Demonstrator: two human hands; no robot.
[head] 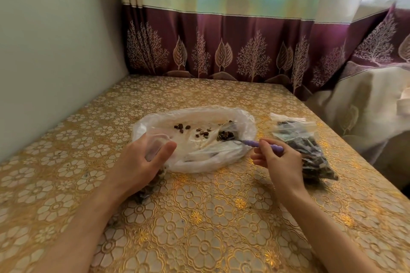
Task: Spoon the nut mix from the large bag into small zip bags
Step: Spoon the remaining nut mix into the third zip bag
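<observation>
A: Hands first?
B: Left hand grips the near-left rim of the large bag, fingers curled; a small filled bag is half hidden under the wrist. Right hand pinches the purple spoon handle.
A: The bag?
B: Clear, crumpled, nearly empty, few nuts. Spoon bowl reaches inside it. It lies between the hands on the table.
A: Further right?
B: Filled zip bags, behind the right hand.

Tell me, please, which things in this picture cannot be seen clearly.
- Head view: the spoon bowl, blurred behind the big bag's crumpled plastic.
- Head view: the small bag under the left hand; hand and wrist cover most of it.
- Head view: the near part of the filled bags, behind the right hand.
</observation>
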